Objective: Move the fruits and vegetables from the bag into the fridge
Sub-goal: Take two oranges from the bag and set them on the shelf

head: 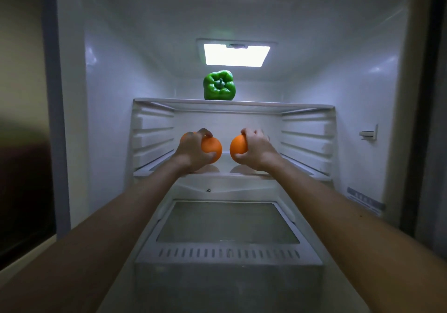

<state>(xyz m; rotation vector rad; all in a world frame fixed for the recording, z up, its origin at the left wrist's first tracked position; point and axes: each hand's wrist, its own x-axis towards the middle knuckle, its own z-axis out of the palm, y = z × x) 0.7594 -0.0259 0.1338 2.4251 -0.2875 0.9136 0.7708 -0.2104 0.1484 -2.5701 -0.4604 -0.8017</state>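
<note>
- Lit fridge (116, 75) interior, green pepper (219, 85) on upper shelf (290, 106).
- Left hand (191, 148) curled round left orange (213, 149) above middle shelf (225, 174).
- Right hand (258, 148) curled round right orange (238, 147).

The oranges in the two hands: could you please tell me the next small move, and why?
Probably lower both and let go: the left hand grips one round orange fruit, the right hand a second orange, both seemingly just above the clear glass middle shelf.
</note>
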